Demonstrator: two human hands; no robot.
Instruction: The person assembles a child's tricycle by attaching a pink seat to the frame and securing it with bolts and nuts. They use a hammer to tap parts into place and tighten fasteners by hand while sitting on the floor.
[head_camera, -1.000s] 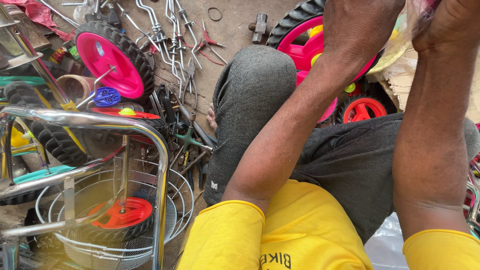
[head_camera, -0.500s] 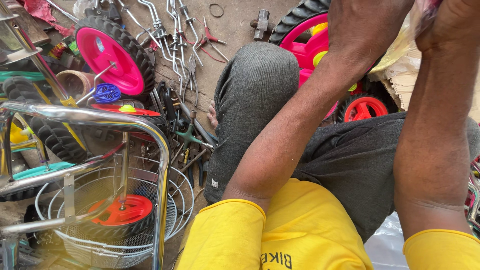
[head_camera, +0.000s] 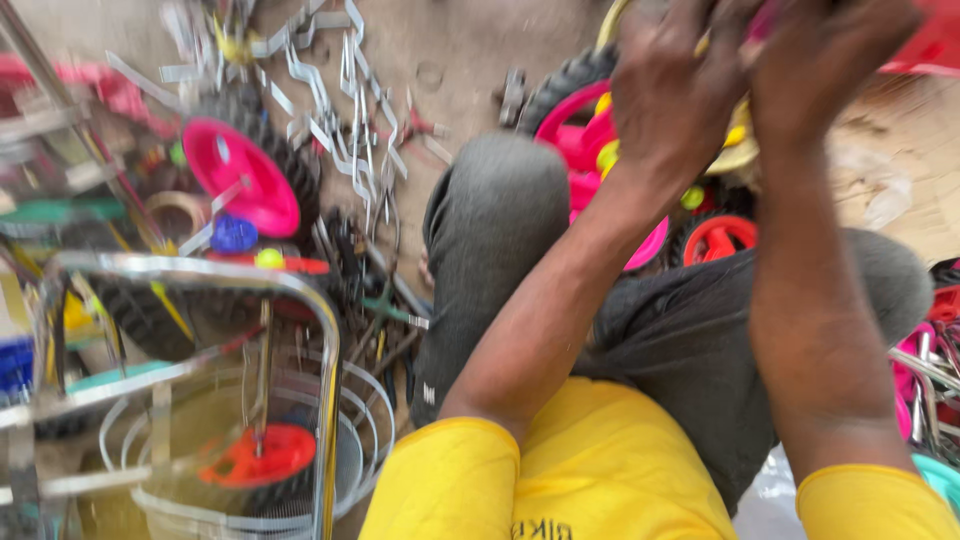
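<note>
The small pink-hubbed wheel (head_camera: 590, 150) with a knobbly black tyre sits at the top of the view, just beyond the person's raised knee (head_camera: 495, 230) and partly hidden behind both forearms. Nearest the camera are yellow sleeves (head_camera: 560, 480) and grey trousers, the person seated on the ground. The left hand (head_camera: 680, 90) is raised over the wheel, fingers curled down and closed around a yellowish part beside the pink hub; exactly what it clamps is too blurred to tell. The right hand (head_camera: 830, 70) is lifted next to it, fingers bunched around something pink and red at the top edge; whether it grips firmly cannot be told. A judgement: with both hands working so close together, a steady hold by one hand while the other fits or turns the part would serve best, keeping the wheel braced against the leg. A smaller red-hubbed wheel (head_camera: 720, 240) lies just behind. Farther left, a chrome frame (head_camera: 320, 330) with a wire basket (head_camera: 350, 460) stands near, another pink wheel (head_camera: 240, 180) lies on the dirt floor, and bent metal brackets (head_camera: 340, 110) are scattered beyond it.
</note>
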